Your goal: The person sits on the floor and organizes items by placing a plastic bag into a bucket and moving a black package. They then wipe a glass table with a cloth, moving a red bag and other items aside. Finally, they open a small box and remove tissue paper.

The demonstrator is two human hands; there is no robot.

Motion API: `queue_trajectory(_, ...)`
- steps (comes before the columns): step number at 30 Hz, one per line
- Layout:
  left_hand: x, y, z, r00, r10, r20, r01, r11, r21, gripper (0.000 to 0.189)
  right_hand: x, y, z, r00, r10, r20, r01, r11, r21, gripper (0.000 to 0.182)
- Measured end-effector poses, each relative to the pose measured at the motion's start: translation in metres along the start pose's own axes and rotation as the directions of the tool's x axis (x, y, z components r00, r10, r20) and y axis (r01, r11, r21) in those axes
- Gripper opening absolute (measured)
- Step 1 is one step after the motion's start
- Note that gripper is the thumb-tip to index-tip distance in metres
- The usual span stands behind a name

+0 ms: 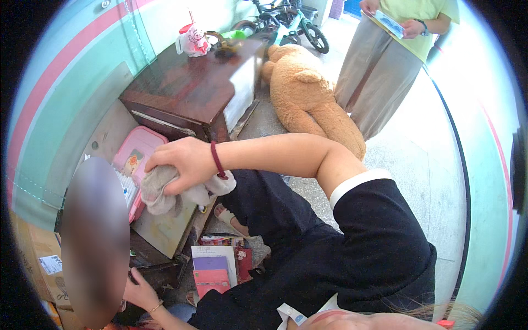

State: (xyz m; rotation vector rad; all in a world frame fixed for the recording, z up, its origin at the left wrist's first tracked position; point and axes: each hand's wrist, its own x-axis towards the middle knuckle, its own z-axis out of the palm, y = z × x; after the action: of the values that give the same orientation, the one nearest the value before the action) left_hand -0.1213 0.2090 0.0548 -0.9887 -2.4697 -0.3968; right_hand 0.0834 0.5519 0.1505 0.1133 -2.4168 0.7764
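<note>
My right hand (181, 165), a dark red band at its wrist, grips a bunched grey cloth (159, 189), perhaps a sock. It is above a desk, beside an open pink case (140, 150) with white items inside. A paler piece of cloth (222, 182) hangs under the wrist. Lower left, my left hand (142, 291), wearing a thin bracelet, is by the desk's near edge with its thumb raised; a blurred oval patch hides its fingertips and whatever they touch. Under the cloth, a greenish-yellow board or sheet (167, 229) lies on the desk.
A dark wooden cabinet (181, 86) bears a plastic bag (194, 39). A large teddy bear (301, 90) lies on the floor near a standing person (387, 62) and small bicycles (288, 27). Books (212, 268) lie low beside the desk; a cardboard box (35, 247) is at the left.
</note>
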Motion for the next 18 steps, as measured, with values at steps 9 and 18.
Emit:
queue_trajectory(9,-0.037,-0.026,0.002,0.993,-0.091,0.073,0.072,0.970,0.233,0.065,0.140,-0.065,0.080,0.992,0.121,0.045,-0.129,0.948,0.290,0.067)
queue_trajectory(18,-0.051,-0.011,-0.004,0.984,-0.161,0.082,0.151,0.982,0.110,0.076,0.144,-0.105,0.238,0.883,-0.432,-0.186,0.470,0.799,0.376,0.073)
